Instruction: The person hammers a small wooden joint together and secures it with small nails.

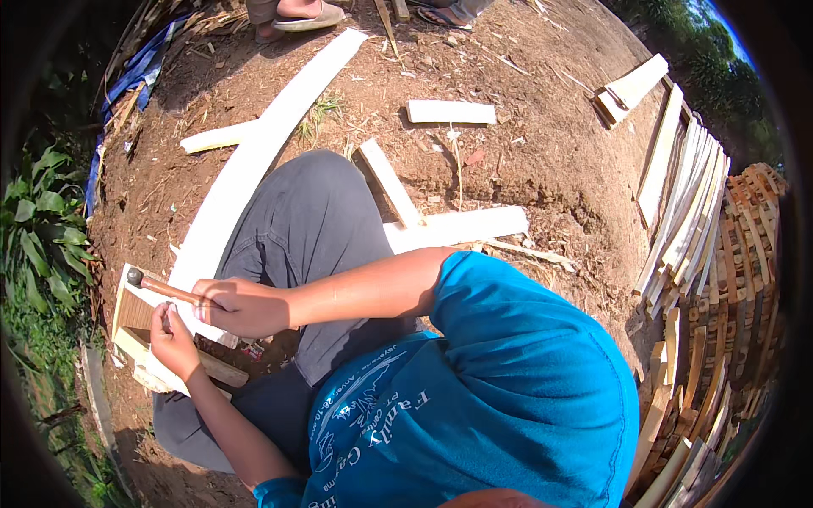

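Note:
My right hand (246, 308) is wrapped round the wooden handle of a hammer (174, 292), its dark metal head over the top of a small wooden frame (131, 310). Just below the handle, my left hand (175, 344) has thumb and fingertips pinched together at the frame's edge. What sits between those fingertips is too small to make out. The frame is built of pale boards around a browner inner panel, and it rests beside my bent legs. Partly behind my right hand, a long pale plank (254, 161) runs from the frame towards the far side.
Loose boards lie on the dirt ahead: a short piece (450, 112), a narrow piece (389, 182) and a wider one (474, 227). Stacked slats (690, 212) and a woodpile (745, 271) stand at the right. Another person's foot (309, 17) shows at the far edge. Plants (42, 220) border the left.

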### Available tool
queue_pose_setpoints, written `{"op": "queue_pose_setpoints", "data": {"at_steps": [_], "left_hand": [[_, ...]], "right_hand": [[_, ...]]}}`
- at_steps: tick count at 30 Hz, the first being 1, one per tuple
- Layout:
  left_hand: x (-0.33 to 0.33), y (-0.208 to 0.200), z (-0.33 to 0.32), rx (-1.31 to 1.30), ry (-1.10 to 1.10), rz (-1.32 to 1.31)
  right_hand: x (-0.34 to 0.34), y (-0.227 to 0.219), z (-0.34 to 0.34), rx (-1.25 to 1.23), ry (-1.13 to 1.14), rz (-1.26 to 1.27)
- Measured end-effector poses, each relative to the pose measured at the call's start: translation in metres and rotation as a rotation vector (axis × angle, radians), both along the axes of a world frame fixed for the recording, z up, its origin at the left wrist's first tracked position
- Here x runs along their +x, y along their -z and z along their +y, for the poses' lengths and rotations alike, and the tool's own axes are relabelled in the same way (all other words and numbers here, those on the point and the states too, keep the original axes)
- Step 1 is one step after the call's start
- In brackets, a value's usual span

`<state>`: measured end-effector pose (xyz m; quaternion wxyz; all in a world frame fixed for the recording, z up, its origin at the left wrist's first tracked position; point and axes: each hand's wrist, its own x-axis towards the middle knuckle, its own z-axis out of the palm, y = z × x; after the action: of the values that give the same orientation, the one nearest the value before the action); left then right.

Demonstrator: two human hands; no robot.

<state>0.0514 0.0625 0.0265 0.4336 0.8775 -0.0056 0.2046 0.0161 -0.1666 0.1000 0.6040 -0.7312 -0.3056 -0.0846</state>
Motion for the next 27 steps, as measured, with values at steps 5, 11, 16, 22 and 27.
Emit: {"op": "queue_pose_setpoints", "data": {"at_steps": [5,11,16,22,27], "left_hand": [[-0.004,-0.014,-0.005,0.062,-0.067,-0.001],[-0.016,-0.026,0.005,0.049,-0.109,0.058],[-0.015,-0.026,-0.003,0.028,-0.079,-0.005],[-0.019,-0.016,0.003,0.08,-0.106,-0.054],[-0.015,-0.017,0.003,0.096,-0.09,-0.038]], "right_hand": [[-0.02,-0.021,-0.006,-0.454,0.003,0.52],[-0.026,-0.042,0.016,-0.107,0.025,0.551],[-0.028,0.0,0.008,-0.293,0.038,0.744],[-0.019,-0.023,0.022,-0.061,-0.054,0.505],[-0.011,-0.02,0.026,-0.263,-0.023,0.671]]}}
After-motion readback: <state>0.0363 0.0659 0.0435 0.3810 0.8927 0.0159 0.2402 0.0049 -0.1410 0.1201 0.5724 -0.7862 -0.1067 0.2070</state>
